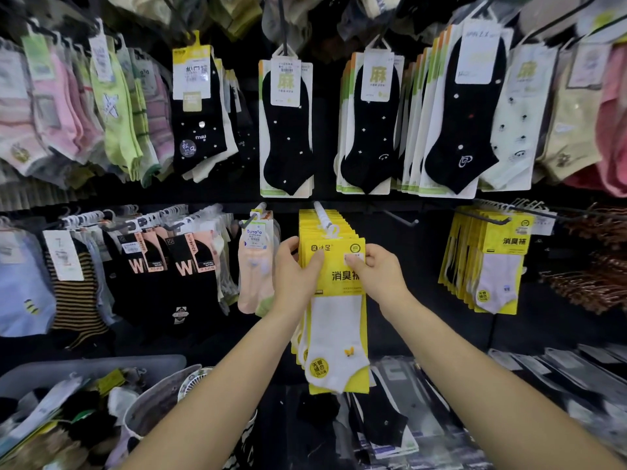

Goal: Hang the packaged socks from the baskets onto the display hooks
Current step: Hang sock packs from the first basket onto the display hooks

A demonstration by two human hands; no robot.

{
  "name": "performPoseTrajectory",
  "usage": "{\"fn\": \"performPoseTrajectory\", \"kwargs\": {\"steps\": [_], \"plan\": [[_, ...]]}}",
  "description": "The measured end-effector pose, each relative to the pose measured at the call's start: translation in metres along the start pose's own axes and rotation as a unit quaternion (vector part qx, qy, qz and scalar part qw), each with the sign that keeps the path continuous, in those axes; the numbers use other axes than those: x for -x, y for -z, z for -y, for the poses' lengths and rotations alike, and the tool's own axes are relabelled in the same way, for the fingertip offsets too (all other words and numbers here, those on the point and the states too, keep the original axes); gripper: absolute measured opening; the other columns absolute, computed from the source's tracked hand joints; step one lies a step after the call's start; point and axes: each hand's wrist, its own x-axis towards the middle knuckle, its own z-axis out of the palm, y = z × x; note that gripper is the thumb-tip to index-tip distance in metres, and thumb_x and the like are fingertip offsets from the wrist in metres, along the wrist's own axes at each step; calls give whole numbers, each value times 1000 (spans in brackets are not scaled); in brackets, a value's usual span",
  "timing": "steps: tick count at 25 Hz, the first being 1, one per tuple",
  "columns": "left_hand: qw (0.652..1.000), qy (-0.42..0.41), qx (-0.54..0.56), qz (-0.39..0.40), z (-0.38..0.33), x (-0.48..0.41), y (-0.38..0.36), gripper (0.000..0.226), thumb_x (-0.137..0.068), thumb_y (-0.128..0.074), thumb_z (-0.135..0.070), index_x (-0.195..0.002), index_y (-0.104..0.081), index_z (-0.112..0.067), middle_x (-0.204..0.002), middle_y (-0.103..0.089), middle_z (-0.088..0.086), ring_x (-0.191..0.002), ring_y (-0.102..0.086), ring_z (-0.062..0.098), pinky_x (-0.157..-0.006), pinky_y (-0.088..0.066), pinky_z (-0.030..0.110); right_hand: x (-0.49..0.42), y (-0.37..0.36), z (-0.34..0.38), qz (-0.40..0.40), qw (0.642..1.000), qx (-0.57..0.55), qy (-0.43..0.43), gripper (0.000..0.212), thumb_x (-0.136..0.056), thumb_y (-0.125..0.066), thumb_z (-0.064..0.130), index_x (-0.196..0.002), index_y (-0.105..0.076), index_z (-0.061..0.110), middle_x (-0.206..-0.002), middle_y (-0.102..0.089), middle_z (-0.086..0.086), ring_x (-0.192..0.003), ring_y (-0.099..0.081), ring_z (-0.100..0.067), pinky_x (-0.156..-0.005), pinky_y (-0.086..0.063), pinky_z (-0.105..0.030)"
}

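A thick stack of yellow-carded white sock packs [337, 334] hangs on a white display hook [324, 218] in the middle of the lower row. My left hand [295, 273] grips the stack's left edge, thumb on the front card. My right hand [376, 271] pinches the front card's upper right part. The front pack's white hanger loop [332, 232] sits on the hook. A grey basket [101, 368] with loose packaged socks stands at the lower left.
An empty black hook [395, 217] juts out right of the stack, and more yellow packs [488, 262] hang farther right. Black sock packs [286, 127] hang on the upper row. A second basket [152, 405] with a small white fan sits beside the grey one.
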Motion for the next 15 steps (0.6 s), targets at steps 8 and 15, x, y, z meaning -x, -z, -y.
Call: {"fn": "performPoseTrajectory", "kwargs": {"steps": [8, 15], "plan": [[1000, -12, 18, 12, 2, 2, 6, 45, -87, -61, -19, -128, -45, -11, -107, -53, -11, -98, -52, 1, -86, -48, 24, -7, 4, 12, -10, 999, -21, -23, 6, -89, -62, 20, -86, -64, 16, -90, -72, -6, -86, -69, -21, -78, -57, -38], [1000, -6, 0, 27, 7, -3, 1, 46, -87, -59, -16, -130, -45, -10, -122, -59, 5, -112, -56, 18, -94, -49, 45, -8, -3, 7, 14, 998, 64, 2, 8, -87, -64, 26, -84, -64, 18, -87, -72, -5, -84, -68, -22, -80, -55, -46]]}}
